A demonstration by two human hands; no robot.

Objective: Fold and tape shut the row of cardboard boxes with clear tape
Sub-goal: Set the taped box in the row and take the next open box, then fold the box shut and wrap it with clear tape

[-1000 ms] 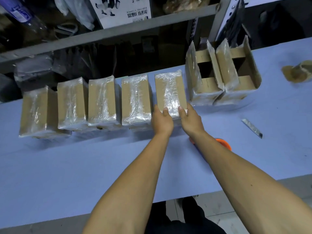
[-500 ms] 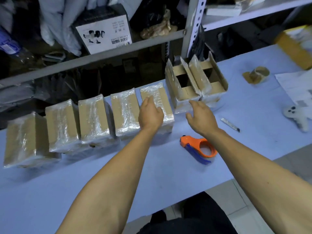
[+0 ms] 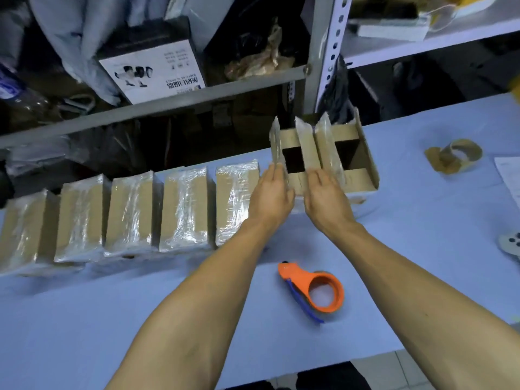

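On blue table point(image 3: 140, 319): five taped boxes point(image 3: 185, 209) rowed leftward; nearer open box point(image 3: 292, 164) flanked by left hand point(image 3: 271, 195) and right hand point(image 3: 323, 197), fingers straight against flaps. Orange tape dispenser point(image 3: 312, 291) lying idle. Risk: flaps springing apart once released.

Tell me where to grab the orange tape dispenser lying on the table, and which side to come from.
Grip the orange tape dispenser by its ring, fingers through the hole, which faces up because it lies flat on the blue table. Come from above on the near right with the right hand; the nose and blue blade edge run along its left side, so probably keep off that.
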